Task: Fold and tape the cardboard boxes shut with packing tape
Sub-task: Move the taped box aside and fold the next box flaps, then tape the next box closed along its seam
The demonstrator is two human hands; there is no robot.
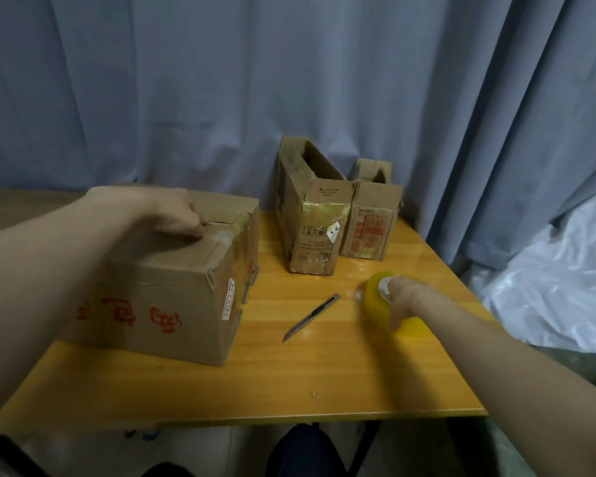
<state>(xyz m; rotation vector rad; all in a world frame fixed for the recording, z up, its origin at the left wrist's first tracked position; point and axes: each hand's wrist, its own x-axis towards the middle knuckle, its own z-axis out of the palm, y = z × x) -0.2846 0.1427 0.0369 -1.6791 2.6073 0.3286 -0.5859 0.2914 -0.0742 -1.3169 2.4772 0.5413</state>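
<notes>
A big box point(159, 287) sits on the left side of the yellow wooden worktop point(289, 373). It has red marks on the side that faces us and a white sticker on its right side. Its top flaps are folded down, with a thin gap between them. Some shiny tape lies over the top right edge.

The left hand point(172, 211) rests on top of the big box, right by the gap. Its fingers are bent down onto the flaps. I cannot tell if they pinch a flap or only press on it.

The right hand point(406, 297) is at the middle right of the frame. It grips a yellow tape roll point(386, 304), which is just above the worktop or touching it. This part is blurry, so I cannot tell which.

A knife point(310, 318) with a thin grey handle lies flat on the worktop between the big box and the tape roll. It touches neither one. Its blade points to the lower left.

At the back of the worktop, near the middle of the frame, stands a tall box point(310, 215) with its top open. It has old tape on the front. A small box point(372, 222) with red print stands just beside it on the right, touching it.

A blue-grey curtain point(221, 80) hangs behind everything. A white plastic sheet point(558, 270) lies at the right edge of the frame
</notes>
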